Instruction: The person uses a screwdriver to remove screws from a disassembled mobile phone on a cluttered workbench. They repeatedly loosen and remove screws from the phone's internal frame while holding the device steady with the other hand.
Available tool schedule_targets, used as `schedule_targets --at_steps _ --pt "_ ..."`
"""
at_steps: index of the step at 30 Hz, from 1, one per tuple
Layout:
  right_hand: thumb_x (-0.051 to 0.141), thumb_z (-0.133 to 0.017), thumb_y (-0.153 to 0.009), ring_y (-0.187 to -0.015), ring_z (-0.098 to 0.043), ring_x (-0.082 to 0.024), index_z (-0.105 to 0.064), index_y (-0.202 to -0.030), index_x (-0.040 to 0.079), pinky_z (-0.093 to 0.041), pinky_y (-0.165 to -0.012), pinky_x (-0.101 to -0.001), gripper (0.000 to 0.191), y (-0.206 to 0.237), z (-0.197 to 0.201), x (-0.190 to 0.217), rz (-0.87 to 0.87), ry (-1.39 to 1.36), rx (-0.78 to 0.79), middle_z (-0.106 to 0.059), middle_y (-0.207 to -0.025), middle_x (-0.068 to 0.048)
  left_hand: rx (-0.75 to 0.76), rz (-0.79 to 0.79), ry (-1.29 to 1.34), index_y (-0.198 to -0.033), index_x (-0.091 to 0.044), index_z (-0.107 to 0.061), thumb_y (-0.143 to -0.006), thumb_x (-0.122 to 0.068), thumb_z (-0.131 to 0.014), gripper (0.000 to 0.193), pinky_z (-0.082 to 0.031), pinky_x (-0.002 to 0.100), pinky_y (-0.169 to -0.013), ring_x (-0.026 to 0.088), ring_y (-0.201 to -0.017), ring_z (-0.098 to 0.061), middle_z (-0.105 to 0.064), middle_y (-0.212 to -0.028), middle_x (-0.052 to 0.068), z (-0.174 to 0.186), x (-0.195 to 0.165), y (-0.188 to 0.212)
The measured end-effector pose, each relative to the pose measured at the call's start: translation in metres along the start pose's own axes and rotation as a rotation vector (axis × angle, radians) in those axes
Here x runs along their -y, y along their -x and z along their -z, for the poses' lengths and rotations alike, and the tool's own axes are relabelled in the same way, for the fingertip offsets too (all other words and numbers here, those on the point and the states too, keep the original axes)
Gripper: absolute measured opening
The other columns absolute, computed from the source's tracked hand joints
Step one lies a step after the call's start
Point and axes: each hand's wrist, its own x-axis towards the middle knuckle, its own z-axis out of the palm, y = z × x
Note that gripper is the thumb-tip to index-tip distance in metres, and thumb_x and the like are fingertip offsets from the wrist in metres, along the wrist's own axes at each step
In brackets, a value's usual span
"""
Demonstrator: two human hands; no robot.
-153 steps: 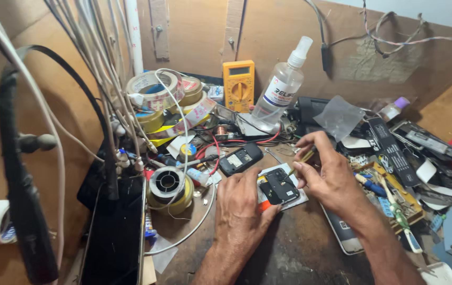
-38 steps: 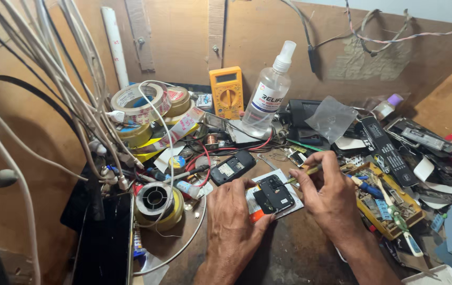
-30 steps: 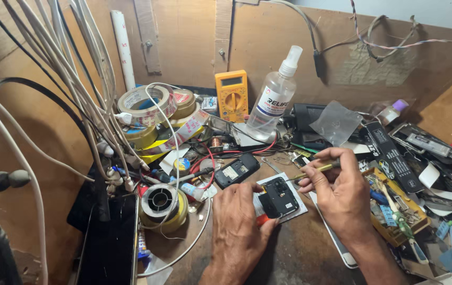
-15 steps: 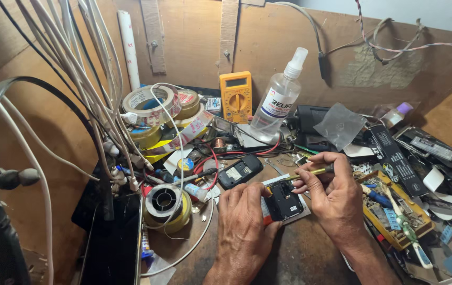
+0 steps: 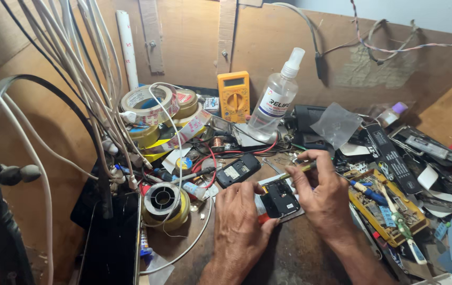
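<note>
My left hand (image 5: 240,221) presses down on a small opened phone (image 5: 279,198) that lies on the brown workbench, fingers at its left edge. My right hand (image 5: 321,194) grips a thin yellow-handled tool (image 5: 297,170), whose tip points down-left at the phone's top edge. A second small black phone (image 5: 237,170) lies just behind, apart from both hands.
A solder spool (image 5: 164,199), tape rolls (image 5: 144,103), a yellow multimeter (image 5: 233,95) and a clear spray bottle (image 5: 277,99) stand at the back. White cables (image 5: 86,79) hang at left over a dark tablet (image 5: 111,244). A tray of screwdrivers (image 5: 387,208) and phone parts crowd the right.
The camera has shifted slightly. My right hand has moved the tool tip closer to the phone's top edge; my left hand still holds the phone down.
</note>
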Motion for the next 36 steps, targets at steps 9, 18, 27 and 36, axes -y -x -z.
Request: schedule_targets --at_steps 9,18,27,36 --pt "0.009 -0.056 -0.107 -0.095 -0.073 -0.018 -0.049 -0.119 0.001 -0.063 -0.082 -0.0302 0.016 0.019 0.113 -0.039 0.052 -0.496 -0.162 -0.073 -0.102 -0.012 0.009 -0.018 -0.037 -0.122 -0.004 -0.054 -0.065 -0.024 -0.091 0.071 -0.04 0.048 -0.095 0.037 -0.11 -0.055 -0.062 -0.113 0.016 0.001 -0.001 0.009" --pt "0.03 -0.08 -0.089 -0.06 -0.055 -0.019 -0.078 -0.1 0.003 -0.044 -0.057 -0.0382 0.029 0.064 0.136 -0.093 -0.455 0.227 0.233 -0.071 -0.071 -0.011 0.002 -0.026 -0.031 -0.125 -0.003 -0.053 -0.064 -0.022 -0.091 0.074 -0.039 0.047 -0.096 0.037 -0.111 -0.055 -0.063 -0.116 0.017 0.006 -0.019 0.019" --pt "0.029 -0.081 -0.078 -0.078 -0.066 -0.029 -0.074 -0.092 -0.001 -0.053 -0.072 -0.0401 0.033 0.067 0.113 -0.092 -0.238 0.377 0.191 -0.069 -0.084 -0.015 0.018 0.013 -0.054 -0.124 -0.004 -0.054 -0.063 -0.023 -0.091 0.074 -0.039 0.047 -0.095 0.036 -0.111 -0.055 -0.064 -0.116 0.016 0.004 -0.022 0.02" --pt "0.035 -0.081 -0.079 -0.073 -0.073 -0.033 -0.074 -0.091 -0.001 -0.055 -0.073 -0.0433 0.038 0.064 0.101 -0.076 -0.354 0.487 0.252 -0.073 -0.083 -0.018 0.028 -0.004 -0.047 -0.125 -0.002 -0.053 -0.064 -0.022 -0.091 0.074 -0.039 0.047 -0.096 0.035 -0.111 -0.057 -0.064 -0.115 0.016 0.003 -0.016 0.018"
